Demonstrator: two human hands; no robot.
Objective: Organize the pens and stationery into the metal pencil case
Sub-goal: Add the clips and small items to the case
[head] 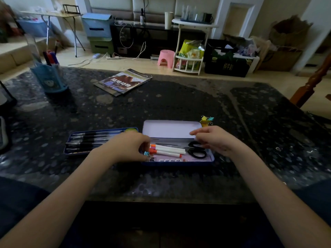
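A blue metal pencil case (212,157) lies open near the table's front edge, its pale lid (172,128) tipped back. Inside lie white markers (169,150) with orange and purple caps and black-handled scissors (197,149). My left hand (128,146) is at the case's left end, fingers curled around a small blue binder clip (147,153). My right hand (215,138) hovers over the right end above the scissors, fingers loosely bent, holding nothing. Left of the case, a blue tray (75,134) carries several black pens (89,140). Yellow and teal binder clips (206,119) sit behind the lid.
A blue pen holder (49,76) with markers stands at the table's far left. A magazine (123,81) lies at the far middle. A wooden chair post (311,83) rises at the right. Boxes, a pink stool (165,57) and a white rack stand on the floor beyond.
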